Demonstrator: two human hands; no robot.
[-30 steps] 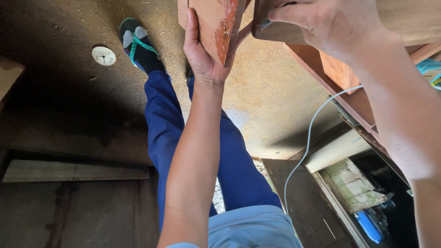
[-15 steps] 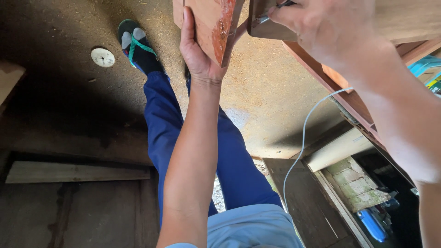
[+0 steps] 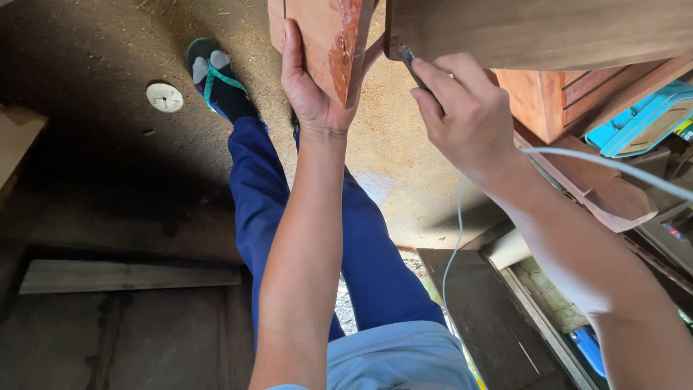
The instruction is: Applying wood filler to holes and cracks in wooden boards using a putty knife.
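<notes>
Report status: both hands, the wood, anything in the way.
Left hand gripping reddish wood block from below. Right hand pinching a thin dark tool at the brown board's corner. White cable hangs beside the right forearm.

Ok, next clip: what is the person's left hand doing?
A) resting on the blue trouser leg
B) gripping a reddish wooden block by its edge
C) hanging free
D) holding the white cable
B: the left hand is wrapped around the edge of the reddish wooden block, palm against its face.
</notes>
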